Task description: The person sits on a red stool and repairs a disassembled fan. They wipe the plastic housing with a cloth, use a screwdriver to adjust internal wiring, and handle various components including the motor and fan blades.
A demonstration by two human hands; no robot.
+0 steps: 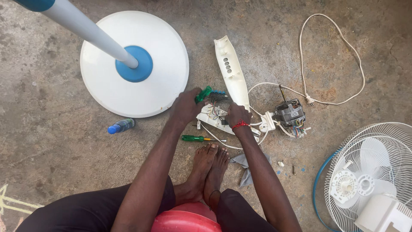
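The opened white switch housing [213, 117] of a pedestal fan lies on the concrete floor [51, 141], just before the person's feet, wiring exposed. The left hand [185, 106] closes its fingers around a green-handled screwdriver [203, 94] over the housing; the right hand [237, 115] presses down on the housing, fingers curled. Judged good practice: steady the housing and keep the tip clear of the wires. A second green screwdriver [195, 138], the motor [290, 113], detached control panel [230, 71] and round base [171, 51] lie around.
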